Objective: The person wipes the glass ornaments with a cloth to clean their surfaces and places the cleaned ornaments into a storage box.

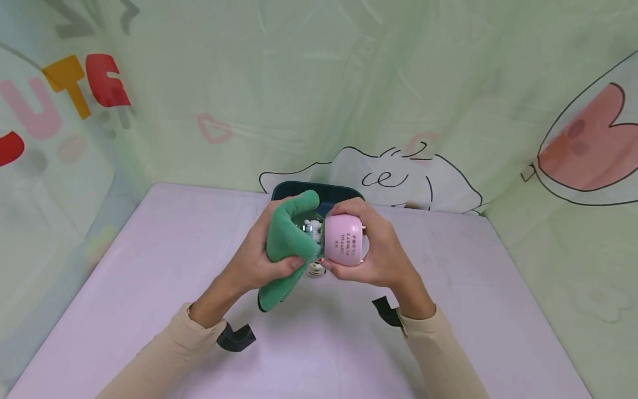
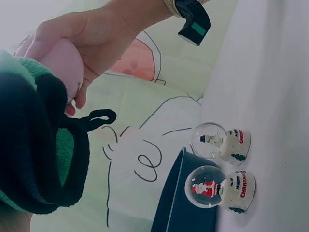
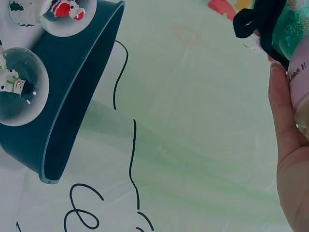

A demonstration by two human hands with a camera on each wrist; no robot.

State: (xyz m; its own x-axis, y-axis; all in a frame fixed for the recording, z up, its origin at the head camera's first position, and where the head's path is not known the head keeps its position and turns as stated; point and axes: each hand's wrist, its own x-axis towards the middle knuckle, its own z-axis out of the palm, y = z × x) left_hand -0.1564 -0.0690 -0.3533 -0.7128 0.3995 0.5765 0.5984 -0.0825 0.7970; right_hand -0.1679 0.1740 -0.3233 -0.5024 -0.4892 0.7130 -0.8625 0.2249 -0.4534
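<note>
My right hand [image 1: 381, 249] grips the pink base of a snow globe [image 1: 344, 239], which is tipped on its side with dark print on the base. A green cloth [image 1: 289, 235] with dark edging is folded in my left hand [image 1: 249, 263], whose fingers and thumb press it around the glass dome. A small white figure shows through the dome, partly hidden by the cloth. In the left wrist view the cloth has a dark hanging loop [image 2: 102, 117]. Both hands are above the table, close together.
Two smaller snow globes with white Christmas bases stand on the table, one with a Santa [image 2: 206, 188], one with a snowman [image 2: 212, 139]. Behind them is a dark teal bin [image 1: 324, 191]. The lilac tabletop [image 1: 199, 221] meets a printed green curtain [image 1: 299, 83] at the back.
</note>
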